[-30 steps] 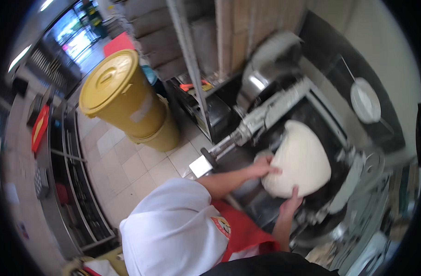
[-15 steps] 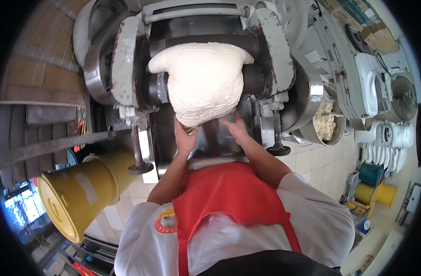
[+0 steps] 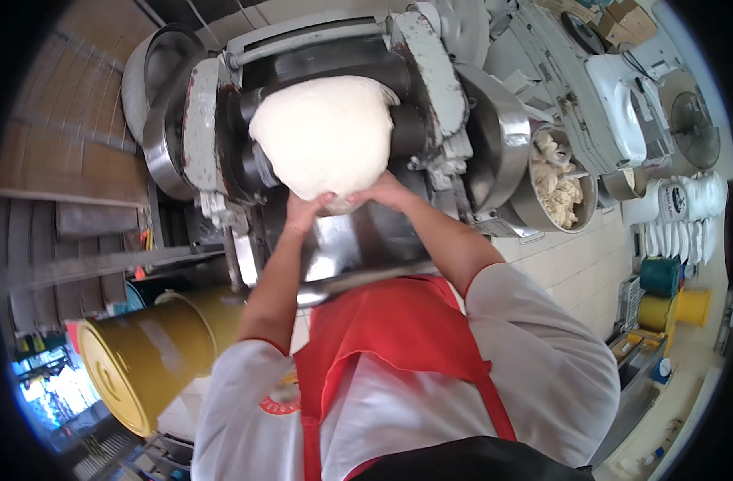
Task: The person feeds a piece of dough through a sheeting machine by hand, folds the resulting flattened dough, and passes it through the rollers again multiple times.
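A large smooth mass of pale dough (image 3: 326,132) lies over the dark rollers (image 3: 404,128) of a grey dough sheeter (image 3: 199,120). Its near end hangs toward me above the metal tray (image 3: 366,240). My left hand (image 3: 304,210) grips the lower left edge of the dough, thumb on top and fingers hidden beneath. At the lower right edge, my right hand (image 3: 382,192) takes hold in the same way, its fingers also tucked under. The two thumbs point toward each other, a small gap apart.
Right of the machine stands a steel bowl (image 3: 579,216) with rough dough pieces (image 3: 557,188). A lidded yellow barrel (image 3: 142,353) is at the left, below a metal rack bar (image 3: 102,263). A white appliance (image 3: 619,108) and stacked white bags (image 3: 699,200) are farther right.
Both hands have moved up from below the dough and closed on its near edge. The dough now looks rounder and smoother, its side lobes less spread. My view has shifted slightly.
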The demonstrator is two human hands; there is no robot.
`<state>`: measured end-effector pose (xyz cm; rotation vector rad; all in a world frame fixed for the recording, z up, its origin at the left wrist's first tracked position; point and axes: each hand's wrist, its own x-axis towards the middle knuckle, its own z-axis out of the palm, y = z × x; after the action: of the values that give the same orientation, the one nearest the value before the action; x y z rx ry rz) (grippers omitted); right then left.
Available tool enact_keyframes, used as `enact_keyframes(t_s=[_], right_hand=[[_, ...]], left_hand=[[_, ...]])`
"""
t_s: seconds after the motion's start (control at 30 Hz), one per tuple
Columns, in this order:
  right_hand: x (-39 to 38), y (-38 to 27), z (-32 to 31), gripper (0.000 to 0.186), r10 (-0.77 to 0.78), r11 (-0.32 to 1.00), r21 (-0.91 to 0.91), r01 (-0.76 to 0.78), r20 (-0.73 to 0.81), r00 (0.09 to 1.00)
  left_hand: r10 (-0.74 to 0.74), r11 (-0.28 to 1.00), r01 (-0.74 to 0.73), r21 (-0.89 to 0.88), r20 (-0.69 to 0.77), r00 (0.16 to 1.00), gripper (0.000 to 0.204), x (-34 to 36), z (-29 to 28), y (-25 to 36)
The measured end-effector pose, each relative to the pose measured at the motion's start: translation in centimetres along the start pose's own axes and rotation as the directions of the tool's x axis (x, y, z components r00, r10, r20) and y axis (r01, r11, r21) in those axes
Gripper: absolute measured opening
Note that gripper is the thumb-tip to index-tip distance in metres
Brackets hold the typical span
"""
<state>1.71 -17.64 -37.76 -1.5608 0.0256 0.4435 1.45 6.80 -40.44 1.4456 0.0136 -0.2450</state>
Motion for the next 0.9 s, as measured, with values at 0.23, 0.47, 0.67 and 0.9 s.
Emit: enact_keyframes(t_s=[0.23, 0.47, 0.67, 0.9], right_hand=[[-1.5, -4.1, 1.4, 0.067, -0.026, 0.901, 0.4, 0.167, -0.335, 0.942], [-2.6, -8.0, 0.6, 0.036, -0.211, 0.924, 0.17, 0.341, -0.517, 0.83], [-10.7, 1.1, 2.2, 0.025, -0.292, 0.954, -0.055, 0.293, -0.373, 0.88], [-15.3, 8.1, 6.7, 0.078, 0.315, 0.339, -0.933, -0.118, -0.005, 0.949]], left_hand=[[0.067, 0.945, 0.079, 0.316, -0.425, 0.903, 0.084, -2.2, 2.7, 7.9], [0.337, 0.925, -0.167, 0.341, -0.536, 0.774, 0.053, -2.3, 1.4, 9.3], [0.414, 0.724, -0.119, 0.679, -0.289, 0.863, 0.045, -13.0, 1.7, 3.3], [-0.356, 0.168, 0.107, 0.98, -0.041, 0.933, 0.073, -19.2, -1.0, -2.1]])
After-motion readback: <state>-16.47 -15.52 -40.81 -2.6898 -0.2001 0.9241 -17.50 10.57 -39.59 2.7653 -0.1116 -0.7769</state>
